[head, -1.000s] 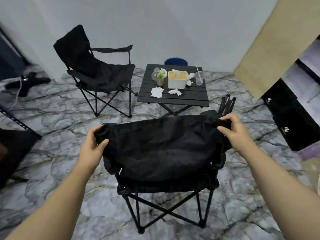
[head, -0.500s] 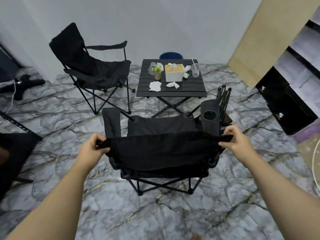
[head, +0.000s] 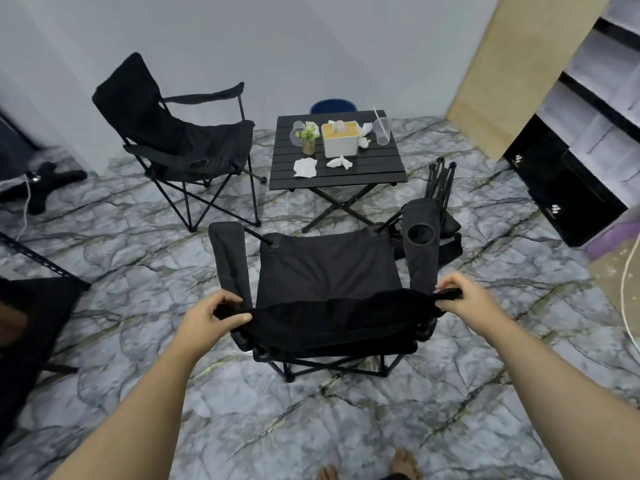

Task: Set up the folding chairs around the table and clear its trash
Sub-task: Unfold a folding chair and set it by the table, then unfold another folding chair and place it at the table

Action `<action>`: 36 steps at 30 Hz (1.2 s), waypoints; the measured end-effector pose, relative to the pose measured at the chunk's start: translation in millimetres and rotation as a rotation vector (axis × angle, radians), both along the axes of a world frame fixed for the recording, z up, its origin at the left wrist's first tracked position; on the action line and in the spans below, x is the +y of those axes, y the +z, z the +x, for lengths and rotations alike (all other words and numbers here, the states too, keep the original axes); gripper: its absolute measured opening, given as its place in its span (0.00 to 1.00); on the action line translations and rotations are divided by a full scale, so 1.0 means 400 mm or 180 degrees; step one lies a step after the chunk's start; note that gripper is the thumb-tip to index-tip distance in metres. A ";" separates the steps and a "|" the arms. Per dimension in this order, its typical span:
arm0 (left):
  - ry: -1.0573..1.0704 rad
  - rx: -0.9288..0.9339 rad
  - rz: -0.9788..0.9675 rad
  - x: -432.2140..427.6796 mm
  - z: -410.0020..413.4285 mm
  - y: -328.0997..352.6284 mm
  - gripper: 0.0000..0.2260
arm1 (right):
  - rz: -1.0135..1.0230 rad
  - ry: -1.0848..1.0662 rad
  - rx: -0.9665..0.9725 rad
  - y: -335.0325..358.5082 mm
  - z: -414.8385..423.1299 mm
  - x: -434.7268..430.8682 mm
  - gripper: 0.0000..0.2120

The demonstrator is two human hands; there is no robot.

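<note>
Step in hand: positioning second folding chair point(head: 329, 271) at table's point(head: 367, 171) near side. Left hand point(head: 211, 315) and right hand point(head: 464, 299) each pinch a top corner of backrest, fingers curled over fabric.

Chair: black fabric, frame fully spread, armrests out, legs on floor, seat facing table, near it but apart.

Next, by judgement: release, then unfold collapsed chair point(head: 441, 181) right of table. Tissues point(head: 304, 167) and cup point(head: 382, 131) uncleared.

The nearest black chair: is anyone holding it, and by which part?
The left hand and right hand grip the chair by its backrest's top corners.
</note>
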State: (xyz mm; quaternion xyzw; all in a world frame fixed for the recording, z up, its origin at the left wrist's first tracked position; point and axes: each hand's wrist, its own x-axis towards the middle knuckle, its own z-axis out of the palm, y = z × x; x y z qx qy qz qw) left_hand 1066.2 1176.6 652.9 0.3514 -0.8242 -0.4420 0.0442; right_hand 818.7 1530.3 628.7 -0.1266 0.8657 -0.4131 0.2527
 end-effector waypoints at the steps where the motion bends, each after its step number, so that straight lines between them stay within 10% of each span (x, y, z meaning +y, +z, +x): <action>1: -0.0124 0.0047 -0.0088 0.007 -0.019 0.015 0.05 | -0.0099 0.0028 -0.0112 0.009 0.001 0.002 0.14; 8: -0.1365 0.0027 -0.0626 0.206 -0.363 0.023 0.02 | -0.0551 -0.0545 -0.0178 0.055 -0.023 0.053 0.20; 20: -0.3051 -0.0132 -0.1967 0.914 -0.948 -0.090 0.21 | 0.1731 -0.0577 0.0696 -0.027 -0.293 0.508 0.25; 36: -0.2548 -0.0324 -0.1748 1.150 -1.685 -0.155 0.24 | 0.1847 0.0078 0.0831 -0.054 -1.118 0.791 0.27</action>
